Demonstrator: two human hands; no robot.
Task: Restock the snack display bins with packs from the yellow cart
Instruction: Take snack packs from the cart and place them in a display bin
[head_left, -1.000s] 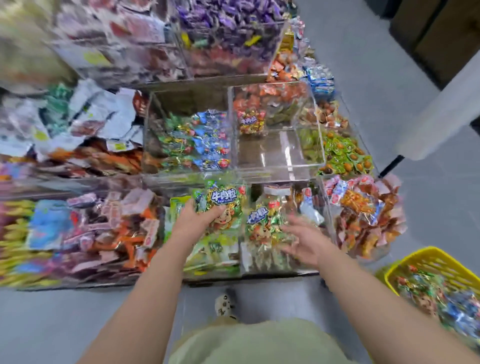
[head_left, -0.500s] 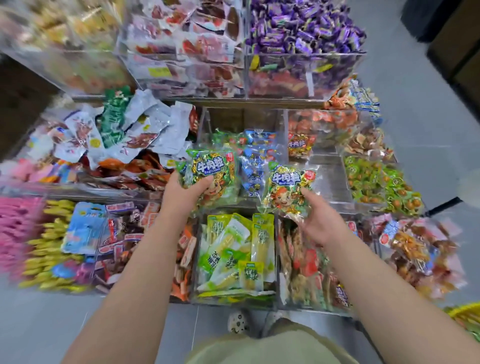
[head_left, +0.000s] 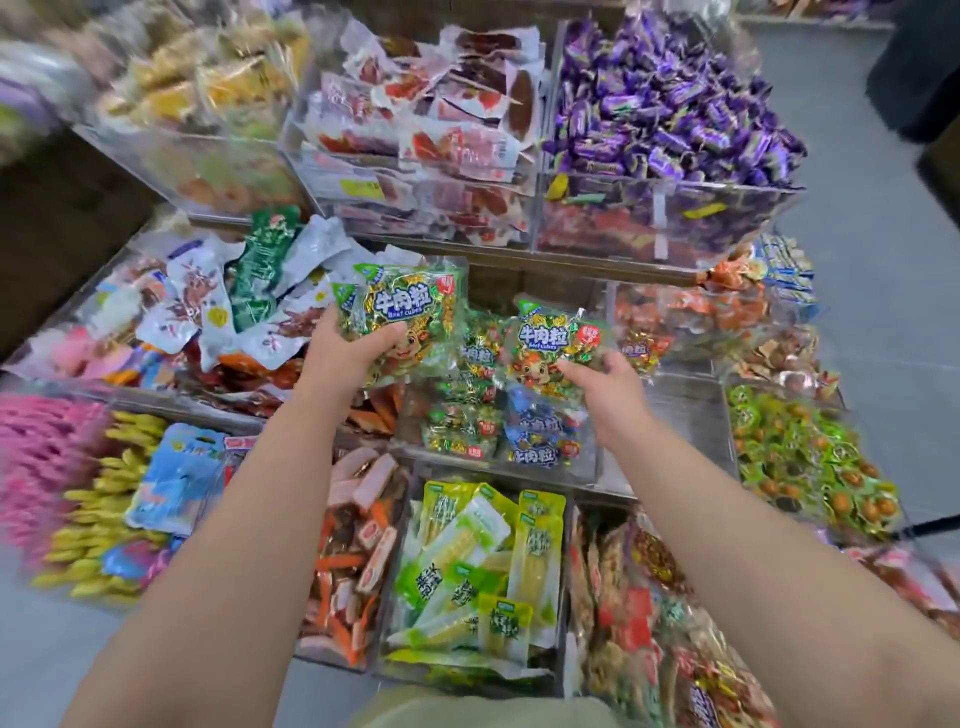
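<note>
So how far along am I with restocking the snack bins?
Done: the middle bin holds green and blue beef cube packs. In hand: the left hand grips a green pack, the right hand pinches a second pack, both above that bin. Left: neither is in yet; the bin to its right looks nearly bare. The cart is out of view.

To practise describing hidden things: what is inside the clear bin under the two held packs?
In the clear bin lie green packs and blue packs. The held packs, in the left hand and right hand, cover its back, which cannot be seen.
</note>
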